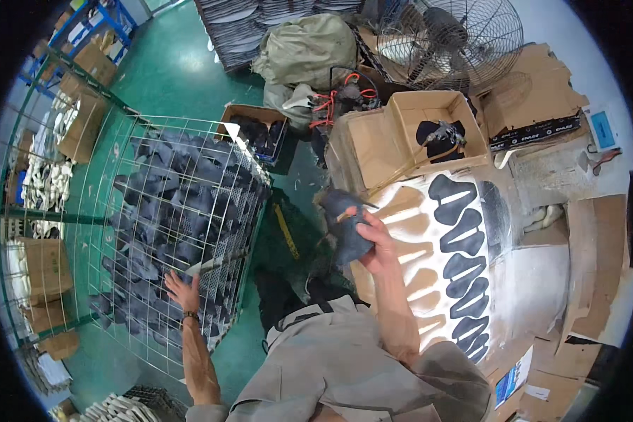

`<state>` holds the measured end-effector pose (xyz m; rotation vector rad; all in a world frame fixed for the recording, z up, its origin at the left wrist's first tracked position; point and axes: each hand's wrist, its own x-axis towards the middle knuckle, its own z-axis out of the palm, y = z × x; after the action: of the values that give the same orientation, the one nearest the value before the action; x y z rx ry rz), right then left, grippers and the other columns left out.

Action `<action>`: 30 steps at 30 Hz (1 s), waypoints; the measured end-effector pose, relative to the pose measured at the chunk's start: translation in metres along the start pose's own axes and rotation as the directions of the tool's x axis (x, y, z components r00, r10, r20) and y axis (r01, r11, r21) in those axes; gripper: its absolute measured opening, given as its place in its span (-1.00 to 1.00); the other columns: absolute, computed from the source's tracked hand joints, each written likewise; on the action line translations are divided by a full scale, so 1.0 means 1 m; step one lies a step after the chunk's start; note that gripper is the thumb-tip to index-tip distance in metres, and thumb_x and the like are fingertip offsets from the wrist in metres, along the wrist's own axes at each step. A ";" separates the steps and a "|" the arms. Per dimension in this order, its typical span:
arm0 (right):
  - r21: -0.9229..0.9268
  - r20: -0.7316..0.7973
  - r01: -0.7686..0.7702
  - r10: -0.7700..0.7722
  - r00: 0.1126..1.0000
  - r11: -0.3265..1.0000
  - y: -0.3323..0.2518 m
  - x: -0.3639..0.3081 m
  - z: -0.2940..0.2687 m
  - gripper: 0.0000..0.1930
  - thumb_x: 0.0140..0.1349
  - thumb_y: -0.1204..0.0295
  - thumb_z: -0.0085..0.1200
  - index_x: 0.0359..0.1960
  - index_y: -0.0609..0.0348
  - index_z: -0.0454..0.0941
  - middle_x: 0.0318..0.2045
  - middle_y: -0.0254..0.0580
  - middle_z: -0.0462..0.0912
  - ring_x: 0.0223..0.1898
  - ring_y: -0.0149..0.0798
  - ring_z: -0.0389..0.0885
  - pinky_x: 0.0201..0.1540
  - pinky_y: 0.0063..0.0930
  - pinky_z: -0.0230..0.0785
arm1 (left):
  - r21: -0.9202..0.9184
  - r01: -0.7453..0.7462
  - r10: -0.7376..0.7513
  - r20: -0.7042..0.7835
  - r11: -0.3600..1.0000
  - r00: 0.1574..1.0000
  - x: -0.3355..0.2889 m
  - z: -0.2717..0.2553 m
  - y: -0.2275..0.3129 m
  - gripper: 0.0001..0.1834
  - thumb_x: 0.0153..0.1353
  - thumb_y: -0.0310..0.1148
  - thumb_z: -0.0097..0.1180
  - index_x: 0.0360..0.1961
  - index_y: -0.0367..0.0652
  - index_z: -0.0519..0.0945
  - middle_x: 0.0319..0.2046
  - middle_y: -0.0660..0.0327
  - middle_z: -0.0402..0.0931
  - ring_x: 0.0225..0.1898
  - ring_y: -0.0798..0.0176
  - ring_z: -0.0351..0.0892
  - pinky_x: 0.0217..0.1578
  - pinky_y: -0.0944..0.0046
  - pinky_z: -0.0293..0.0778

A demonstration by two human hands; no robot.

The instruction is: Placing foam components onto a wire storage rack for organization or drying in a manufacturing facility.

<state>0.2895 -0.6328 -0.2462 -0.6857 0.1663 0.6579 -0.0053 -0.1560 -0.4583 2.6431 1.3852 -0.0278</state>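
My right hand (380, 246) grips a dark grey piece, seemingly a shoe upper (350, 239), over the left edge of the worktable (559, 281). The thumb and fingers close on its right side. My left hand (183, 292) is open with fingers spread, against or just above the near part of a wire rack (221, 121). Similar dark grey pieces (169, 183) fill that rack in rows. On the table lies a column of dark sole-shaped pieces (464, 241) on white-sprayed board, beside bare tan sole-shaped outlines (416, 259).
A cardboard box (380, 158) holding a spray gun (443, 133) stands at the table's far end, with a large caged fan (450, 42) behind. A stuffed sack (306, 49) and a box of dark pieces (264, 133) sit on the floor. Shelving (56, 218) lines the left.
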 end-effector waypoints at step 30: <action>-0.237 0.196 -0.159 0.207 0.958 0.959 0.243 0.032 0.270 -0.63 0.38 0.41 0.06 0.21 0.03 0.40 0.15 -0.15 0.50 0.18 -0.11 0.49 0.22 -0.11 0.40 | -0.858 0.322 0.482 0.102 -0.399 0.870 -0.069 -0.202 0.126 -0.03 0.03 -0.24 0.45 0.42 -0.24 0.19 0.39 0.16 0.22 0.37 0.22 0.22 0.41 0.14 0.07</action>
<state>0.1475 -0.3031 -0.1794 -0.8095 -0.0492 0.9358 0.0470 -0.2530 -0.2361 0.8408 0.3004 0.3615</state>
